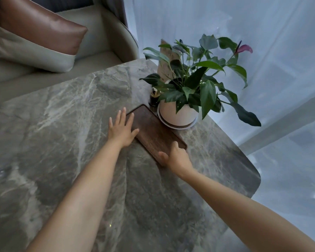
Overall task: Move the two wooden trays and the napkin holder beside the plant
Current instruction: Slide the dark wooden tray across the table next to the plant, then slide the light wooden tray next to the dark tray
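A dark wooden tray (154, 130) lies on the marble table, its long side against the white pot of the plant (178, 113). My left hand (121, 129) rests flat with spread fingers on the tray's left edge. At the tray's near end, my right hand (175, 157) grips it, thumb on the near rim and fingers over the top. Whether one tray or two stacked lie there I cannot tell. A light wooden holder (168, 59) stands upright behind the plant, partly hidden by leaves.
A small dark jar (154, 99) stands left of the pot, by the tray's far end. The grey marble table (62, 142) ends in a rounded edge at the right. An armchair with a brown and beige cushion (38, 33) stands beyond; sheer curtains hang at the right.
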### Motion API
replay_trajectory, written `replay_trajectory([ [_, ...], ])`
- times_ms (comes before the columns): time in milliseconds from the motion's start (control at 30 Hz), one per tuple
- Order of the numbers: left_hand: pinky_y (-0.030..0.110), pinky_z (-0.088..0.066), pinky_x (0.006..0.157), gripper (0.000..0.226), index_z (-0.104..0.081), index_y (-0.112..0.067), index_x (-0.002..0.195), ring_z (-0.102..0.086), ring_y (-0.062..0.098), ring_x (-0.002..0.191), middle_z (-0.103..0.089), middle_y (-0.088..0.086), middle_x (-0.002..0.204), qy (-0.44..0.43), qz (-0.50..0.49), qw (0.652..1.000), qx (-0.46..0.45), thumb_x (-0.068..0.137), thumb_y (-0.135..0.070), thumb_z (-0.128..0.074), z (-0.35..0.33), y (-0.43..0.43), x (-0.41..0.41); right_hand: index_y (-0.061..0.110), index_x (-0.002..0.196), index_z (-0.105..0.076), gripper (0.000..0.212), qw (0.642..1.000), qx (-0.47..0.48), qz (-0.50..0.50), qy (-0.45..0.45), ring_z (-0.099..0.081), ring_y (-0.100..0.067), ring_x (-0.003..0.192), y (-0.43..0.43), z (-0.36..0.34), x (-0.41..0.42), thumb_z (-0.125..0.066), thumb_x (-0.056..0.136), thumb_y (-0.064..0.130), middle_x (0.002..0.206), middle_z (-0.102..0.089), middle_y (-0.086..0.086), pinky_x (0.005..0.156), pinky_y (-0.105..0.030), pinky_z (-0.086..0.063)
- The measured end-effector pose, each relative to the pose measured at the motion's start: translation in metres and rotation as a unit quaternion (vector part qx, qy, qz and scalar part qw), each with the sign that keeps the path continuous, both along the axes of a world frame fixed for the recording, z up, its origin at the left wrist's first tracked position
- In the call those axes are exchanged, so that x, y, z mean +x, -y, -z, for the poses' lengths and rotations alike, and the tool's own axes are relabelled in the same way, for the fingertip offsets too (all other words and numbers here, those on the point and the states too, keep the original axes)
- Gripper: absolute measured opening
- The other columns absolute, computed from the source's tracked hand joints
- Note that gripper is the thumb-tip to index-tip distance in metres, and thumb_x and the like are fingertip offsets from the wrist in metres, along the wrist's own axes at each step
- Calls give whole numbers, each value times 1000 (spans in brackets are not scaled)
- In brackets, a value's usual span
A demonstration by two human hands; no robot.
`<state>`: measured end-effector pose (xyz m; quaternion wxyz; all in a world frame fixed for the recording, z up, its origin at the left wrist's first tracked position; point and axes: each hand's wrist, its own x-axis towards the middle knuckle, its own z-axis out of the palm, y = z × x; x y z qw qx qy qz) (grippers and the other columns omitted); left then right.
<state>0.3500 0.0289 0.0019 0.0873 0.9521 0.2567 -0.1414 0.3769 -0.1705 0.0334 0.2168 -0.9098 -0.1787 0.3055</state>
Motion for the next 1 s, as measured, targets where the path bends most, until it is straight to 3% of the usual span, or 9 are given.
replay_trajectory([
  [100,50,3,118,64,3,-21,148,13,23,146,16,8,158,11,-12,999,33,96,-45,-25,-11,-6,-36,3,135,-27,59,997,-4,-65,48,-44,-39,119,-20,-14,-18,-44,93,40,132,-44,-22,94,-44,-40],
  [233,50,1,118,62,1,-22,148,10,19,147,11,6,159,22,-53,997,58,96,-45,-25,-28,-21,-96,7,147,-5,74,981,-11,-145,126,-21,-37,138,-52,-32,-46,-35,94,47,155,-12,-18,108,-44,-30],
  [433,47,6,119,61,5,-23,148,14,17,146,13,2,159,25,-146,987,69,97,-46,-21,-60,-47,-206,18,147,12,76,947,1,-256,197,9,-29,146,-112,-56,-104,-26,93,54,157,16,-12,118,-47,-5],
  [633,48,4,119,62,4,-22,148,13,18,147,12,3,159,30,-266,960,78,97,-47,-20,-82,-69,-332,19,145,21,75,891,25,-386,236,19,-28,144,-178,-75,-185,-22,94,53,155,25,-12,118,-48,2],
  [833,47,-2,119,61,-1,-22,148,2,20,148,2,5,160,58,-437,895,63,97,-46,-23,-87,-72,-446,18,145,20,77,818,44,-514,255,19,-29,144,-236,-78,-272,-24,93,54,155,24,-11,118,-49,1],
  [1000,47,-19,115,60,-7,-22,148,-24,29,141,-24,13,154,58,-572,818,32,96,-46,-23,-74,-57,-510,19,144,23,79,762,23,-594,259,19,-29,144,-273,-58,-337,-27,93,53,155,24,-10,119,-46,2],
])
